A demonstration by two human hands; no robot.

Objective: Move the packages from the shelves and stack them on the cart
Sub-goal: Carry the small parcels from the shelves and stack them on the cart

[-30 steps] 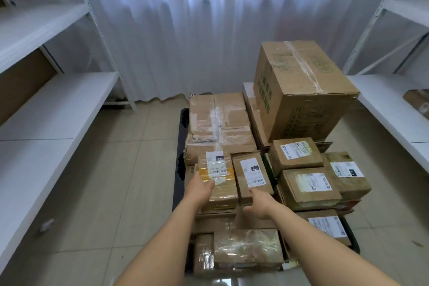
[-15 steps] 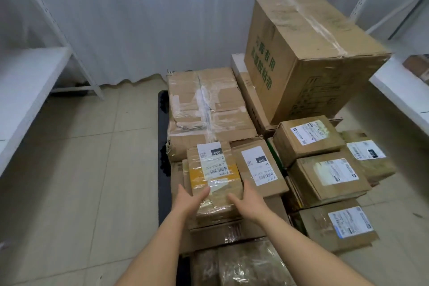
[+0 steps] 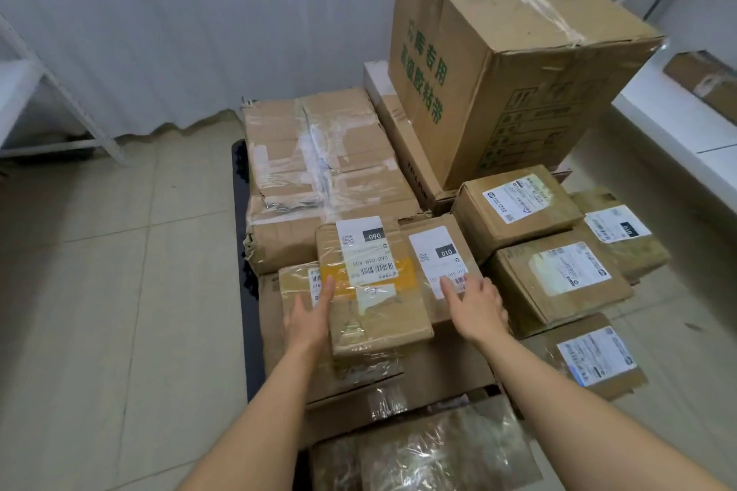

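A taped cardboard package with a yellow band and a white "060" label lies on top of the pile on the black cart. My left hand lies flat against its left side, fingers straight. Right beside it sits a thinner package with a "010" label. My right hand rests on that label's near end with straight fingers. Neither hand grips anything. A big carton with green print stands at the cart's far right.
Several labelled small boxes are stacked on the cart's right side, and a wide taped carton lies behind the two packages. A white shelf on the right carries one package. Tiled floor lies left of the cart. A white curtain hangs behind.
Both hands held the two packages in the air, then set them down on the pile. The fingers have loosened to flat touches and the view has moved closer and lower.
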